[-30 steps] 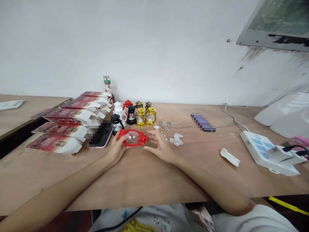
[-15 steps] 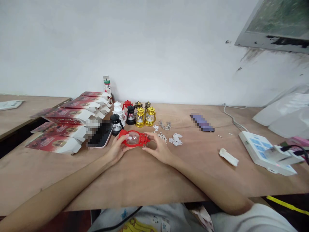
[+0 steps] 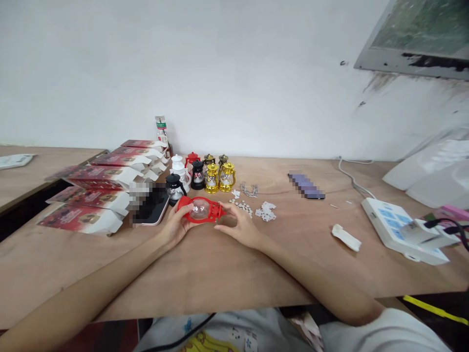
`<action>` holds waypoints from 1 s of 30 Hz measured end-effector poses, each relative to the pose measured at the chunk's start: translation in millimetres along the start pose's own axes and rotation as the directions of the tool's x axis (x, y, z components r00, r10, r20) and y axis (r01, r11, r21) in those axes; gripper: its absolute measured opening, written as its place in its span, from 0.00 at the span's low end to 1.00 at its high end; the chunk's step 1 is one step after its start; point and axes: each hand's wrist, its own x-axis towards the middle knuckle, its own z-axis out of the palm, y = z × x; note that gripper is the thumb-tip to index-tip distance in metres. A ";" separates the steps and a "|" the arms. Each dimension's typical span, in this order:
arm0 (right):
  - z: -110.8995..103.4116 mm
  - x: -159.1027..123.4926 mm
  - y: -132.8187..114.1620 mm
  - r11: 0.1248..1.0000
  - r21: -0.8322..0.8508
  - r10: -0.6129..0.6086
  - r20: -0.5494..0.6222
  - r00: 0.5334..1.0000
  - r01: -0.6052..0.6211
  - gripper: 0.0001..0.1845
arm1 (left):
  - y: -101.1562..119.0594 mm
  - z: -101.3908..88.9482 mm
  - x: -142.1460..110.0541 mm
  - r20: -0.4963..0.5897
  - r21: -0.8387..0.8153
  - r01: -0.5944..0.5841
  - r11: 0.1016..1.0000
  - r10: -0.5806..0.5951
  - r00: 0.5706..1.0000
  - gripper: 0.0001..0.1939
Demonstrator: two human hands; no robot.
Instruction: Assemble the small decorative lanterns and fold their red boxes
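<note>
A small red lantern (image 3: 200,209) with a clear bulb lies on its side above the table. Its base is gripped by my left hand (image 3: 174,228), thumb over the near part of the bulb. Fingers of my right hand (image 3: 240,227) close on the lantern's top end, the thumb lower down by a thin piece too small to make out. Just behind stand finished-looking lanterns: a black lantern (image 3: 175,188), a white lantern (image 3: 179,168), gold lanterns (image 3: 227,177) and another red lantern (image 3: 192,157). Small round white pieces (image 3: 245,206) lie beyond my right hand.
Red-and-white boxes (image 3: 98,176) with open flaps lie at the left beside a phone (image 3: 151,208). Metal bits (image 3: 249,189) and flat white parts (image 3: 266,211) are right of the lanterns. Farther right are a second phone (image 3: 306,186), a white scrap (image 3: 346,238) and a power strip (image 3: 399,234).
The red lantern and both hands have shifted very slightly left in the picture, along with the whole view. The grip on the lantern looks the same.
</note>
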 end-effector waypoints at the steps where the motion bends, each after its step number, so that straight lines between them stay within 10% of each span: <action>1: 0.1 -0.2 0.0 1.000 -0.017 -0.009 -0.005 1.000 0.008 0.30 | -0.1 -0.7 0.0 0.010 0.003 -0.002 1.000 0.002 1.000 0.12; 17: -30.0 15.8 -5.2 0.908 -0.408 -0.076 0.074 0.994 0.100 0.18 | -0.3 8.0 -1.3 0.050 0.222 -0.188 0.957 0.181 0.982 0.23; 30: -33.9 16.5 -7.9 0.931 -0.363 -0.025 0.071 0.997 0.049 0.14 | -0.2 5.6 -2.3 0.019 0.031 0.049 0.998 -0.050 0.999 0.14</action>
